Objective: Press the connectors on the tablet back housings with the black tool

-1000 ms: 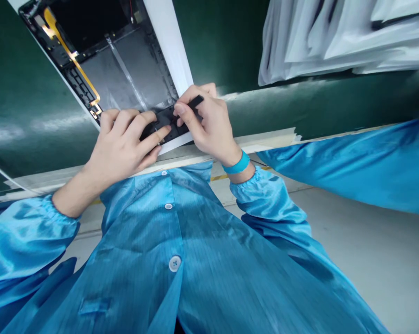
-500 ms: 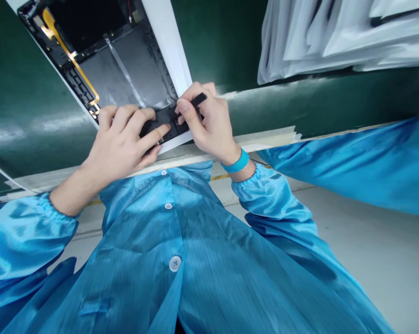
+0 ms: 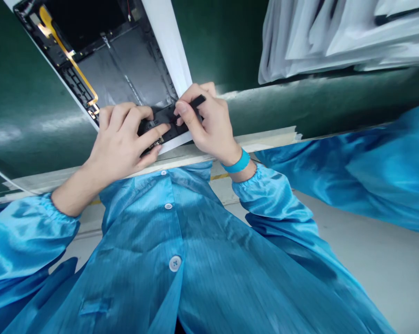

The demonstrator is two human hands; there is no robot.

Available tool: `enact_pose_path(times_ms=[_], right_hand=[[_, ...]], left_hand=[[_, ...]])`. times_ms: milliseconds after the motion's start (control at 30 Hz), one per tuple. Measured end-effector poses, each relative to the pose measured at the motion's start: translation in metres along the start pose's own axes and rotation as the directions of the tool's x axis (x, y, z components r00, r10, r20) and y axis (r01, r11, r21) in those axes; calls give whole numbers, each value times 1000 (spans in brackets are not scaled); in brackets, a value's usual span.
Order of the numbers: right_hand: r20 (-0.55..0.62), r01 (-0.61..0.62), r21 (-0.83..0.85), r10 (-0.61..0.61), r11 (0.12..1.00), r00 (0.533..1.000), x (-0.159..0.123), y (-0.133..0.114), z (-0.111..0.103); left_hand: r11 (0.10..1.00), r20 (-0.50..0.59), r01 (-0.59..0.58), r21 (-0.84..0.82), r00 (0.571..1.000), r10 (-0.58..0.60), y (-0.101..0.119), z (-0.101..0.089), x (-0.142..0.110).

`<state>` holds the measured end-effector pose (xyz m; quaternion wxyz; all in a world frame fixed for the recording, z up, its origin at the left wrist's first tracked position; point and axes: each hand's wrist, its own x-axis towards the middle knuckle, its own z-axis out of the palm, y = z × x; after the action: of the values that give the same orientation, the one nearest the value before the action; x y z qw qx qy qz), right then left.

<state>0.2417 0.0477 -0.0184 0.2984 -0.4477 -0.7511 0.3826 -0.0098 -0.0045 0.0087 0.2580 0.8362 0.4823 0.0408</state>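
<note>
My left hand presses its fingers on a black plastic bracket at the lower edge of an opened tablet-like device. My right hand pinches the bracket's narrow black end between thumb and fingers. A teal band circles my right wrist. The device lies face down, showing a grey metal plate, a dark opening and a gold flex cable. My hands hide the part of the device beneath the bracket.
The device rests on a green bench mat, with a white strip along its right side. White plastic bags lie at the far right. Beige tape runs along the bench edge. A co-worker's blue sleeve is at the right, above a grey floor.
The device and my hands have shifted slightly up and left. The blue sleeve at the right has moved lower and looks more rumpled.
</note>
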Motion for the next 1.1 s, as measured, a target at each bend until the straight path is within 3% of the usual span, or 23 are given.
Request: enact_pose_path(times_ms=[167, 300, 533, 733, 1000, 1100], right_hand=[[35, -26, 3, 26, 1000, 999, 2, 5, 1], [23, 30, 21, -31, 999, 999, 2, 2, 2], [168, -56, -86, 70, 995, 983, 4, -3, 2], [-2, 12, -31, -12, 999, 1000, 0, 1, 2], [39, -24, 14, 23, 1000, 999, 2, 2, 2], [10, 33, 26, -34, 999, 999, 3, 3, 2]], left_hand=[[993, -59, -45, 105, 997, 52, -2, 7, -3], [985, -125, -64, 161, 989, 84, -3, 11, -5], [993, -81, -32, 118, 996, 42, -2, 7, -4], [992, -51, -43, 119, 997, 49, 0, 0, -3], [999, -101, -25, 24, 994, 27, -3, 4, -1], [999, -92, 26, -31, 995, -29, -2, 5, 1]])
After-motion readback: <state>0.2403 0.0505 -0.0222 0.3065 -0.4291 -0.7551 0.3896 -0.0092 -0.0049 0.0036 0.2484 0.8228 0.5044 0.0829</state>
